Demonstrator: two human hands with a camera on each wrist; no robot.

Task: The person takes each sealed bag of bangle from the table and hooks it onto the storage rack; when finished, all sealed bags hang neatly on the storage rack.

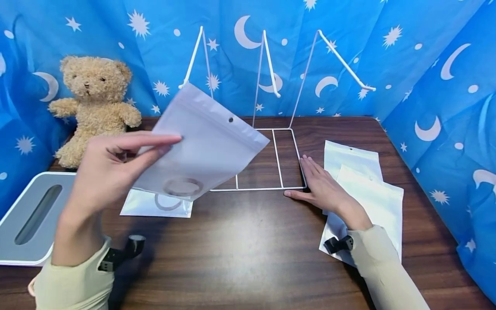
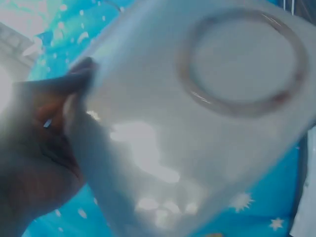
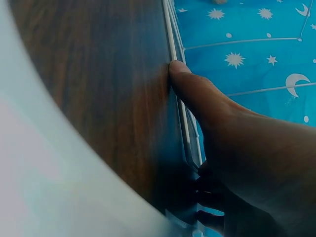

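My left hand (image 1: 102,172) pinches the side edge of a translucent zip bag (image 1: 209,142) between thumb and fingers, holding it tilted above the table. A bangle (image 2: 242,108) shows through the bag in the left wrist view. Below it, partly hidden, another zip bag (image 1: 135,206) with a ring-shaped item (image 1: 168,208) lies on the table. My right hand (image 1: 329,193) rests at the right front corner of a white wire rack (image 1: 255,189), fingers extended along its base. In the right wrist view, the thumb (image 3: 182,74) touches the rack's bar.
Several white zip bags (image 1: 373,206) lie overlapping to the right, partly under my right forearm. A teddy bear (image 1: 97,94) sits at the back left, behind a grey-topped box (image 1: 58,219) with a slot. Three rack arms (image 1: 345,60) rise in front of the blue curtain (image 1: 426,103).
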